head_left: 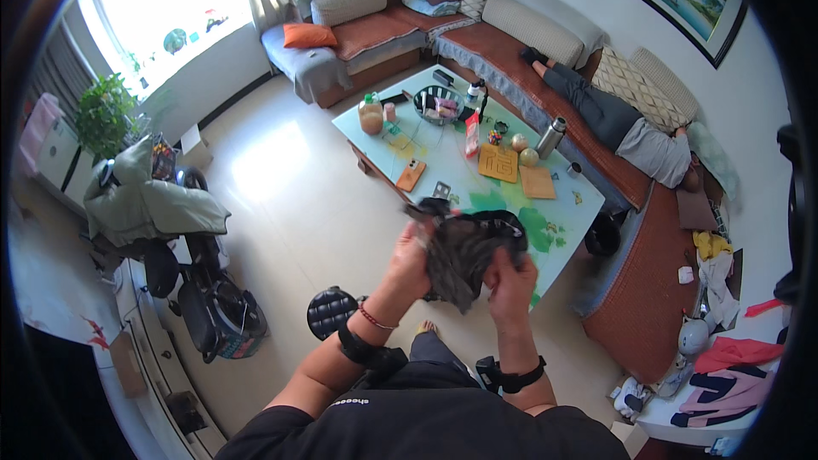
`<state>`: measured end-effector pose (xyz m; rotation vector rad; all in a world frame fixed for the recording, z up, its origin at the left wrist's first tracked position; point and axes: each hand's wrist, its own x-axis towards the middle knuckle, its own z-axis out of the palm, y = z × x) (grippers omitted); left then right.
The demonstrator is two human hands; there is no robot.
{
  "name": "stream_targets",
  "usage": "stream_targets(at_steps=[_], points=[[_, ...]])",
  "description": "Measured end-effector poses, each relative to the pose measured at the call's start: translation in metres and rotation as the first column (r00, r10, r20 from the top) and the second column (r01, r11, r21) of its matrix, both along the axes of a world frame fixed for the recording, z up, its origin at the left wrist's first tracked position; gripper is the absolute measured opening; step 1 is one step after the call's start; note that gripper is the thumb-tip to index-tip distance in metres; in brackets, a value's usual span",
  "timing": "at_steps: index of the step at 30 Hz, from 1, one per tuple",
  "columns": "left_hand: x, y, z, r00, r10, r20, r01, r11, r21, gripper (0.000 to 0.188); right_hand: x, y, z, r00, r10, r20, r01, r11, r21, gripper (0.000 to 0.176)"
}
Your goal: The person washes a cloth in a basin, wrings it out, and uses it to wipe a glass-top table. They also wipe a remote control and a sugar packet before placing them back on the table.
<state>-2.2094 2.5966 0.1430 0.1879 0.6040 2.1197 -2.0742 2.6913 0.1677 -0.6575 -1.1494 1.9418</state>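
Note:
My left hand (412, 262) and my right hand (511, 278) hold a dark, crumpled piece of fabric (463, 255) between them, one at each side. The cloth is blurred and its kind cannot be told. It hangs over the near edge of a glass-topped coffee table (441, 163). Just beyond the cloth, an orange phone (411, 175) and a small grey item (441, 190) lie on the table. Farther right on it are a yellow carved board (498, 163) and a plain wooden square (537, 183).
The table also bears a basket (418, 104), a bottle (370, 116) and a steel thermos (551, 138). A black round stool (331, 313) stands at the left, near a scooter (217, 313). A person (597, 108) lies on the sofa (498, 54).

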Motion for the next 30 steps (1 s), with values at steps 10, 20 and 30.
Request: stream_targets(at_steps=[10, 20, 30], points=[[-0.091, 0.053, -0.028, 0.961, -0.233, -0.148, 0.062, 0.707, -0.705, 0.039, -0.079, 0.109, 0.077, 0.710, 0.199, -0.675, -0.014, 0.963, 0.269, 0.036], [-0.162, 0.107, -0.005, 0.876, -0.438, -0.204, 0.366, 0.877, -0.312, 0.036, -0.194, 0.126, 0.043, 0.938, 0.233, 0.255, -0.297, 0.922, 0.248, 0.066], [-0.335, 0.111, -0.036, 0.755, -0.626, 0.197, 0.655, 0.703, -0.276, 0.036, -0.336, 0.100, -0.027, 0.817, -0.109, 0.567, -0.164, 0.898, 0.409, 0.061]])
